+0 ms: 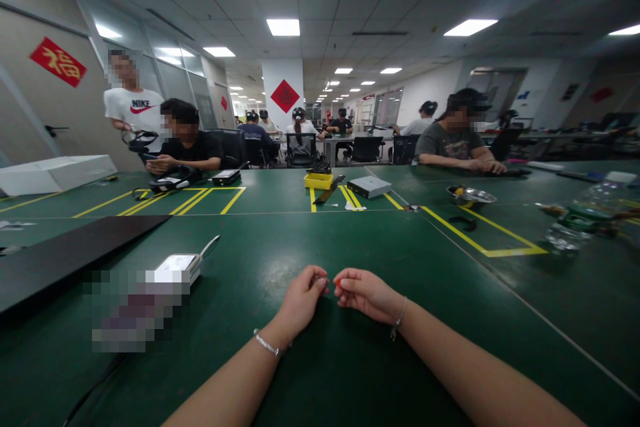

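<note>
Both my hands rest on the green table [320, 360], fingertips almost meeting at the centre. My left hand [303, 297] is curled in a pinch, and what it holds is too small to make out. My right hand [365, 292] pinches a tiny red-orange piece [338, 282] between thumb and finger. Each wrist wears a thin silver bracelet.
A small white device [177, 266] with a cable lies to my left, beside a black mat [65, 257]. Farther off stand a yellow tray [319, 179], a grey box [369, 186], a metal dish [470, 196] and a plastic bottle [580, 217]. Several people sit around the tables.
</note>
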Available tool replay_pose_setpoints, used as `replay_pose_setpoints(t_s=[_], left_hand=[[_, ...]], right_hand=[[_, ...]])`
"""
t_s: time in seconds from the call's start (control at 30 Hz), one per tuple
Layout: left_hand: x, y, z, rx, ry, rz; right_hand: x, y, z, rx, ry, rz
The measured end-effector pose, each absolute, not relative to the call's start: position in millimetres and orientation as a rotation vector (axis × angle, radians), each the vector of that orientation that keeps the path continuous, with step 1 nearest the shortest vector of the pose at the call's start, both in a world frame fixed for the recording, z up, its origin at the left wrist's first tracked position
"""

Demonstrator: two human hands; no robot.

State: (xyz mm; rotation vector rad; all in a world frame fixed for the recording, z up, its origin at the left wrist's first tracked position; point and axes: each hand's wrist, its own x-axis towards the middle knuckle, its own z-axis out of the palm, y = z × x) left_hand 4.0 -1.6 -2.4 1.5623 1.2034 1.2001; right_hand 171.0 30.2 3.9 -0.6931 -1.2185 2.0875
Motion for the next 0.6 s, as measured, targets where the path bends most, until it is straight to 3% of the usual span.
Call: replay_pose_setpoints(t_s=[0.23,0.6], left_hand=[[6.1,-3.8,1.3,1.646,1.294,1.075],[4.4,-3.2,-1.3,1.697,1.338,1.156]], right_hand=[[170.0,29.9,3.2,-0.673,-1.203,2.086],[173.4,32.1,0.3,-0.686,-1.227,2.082]])
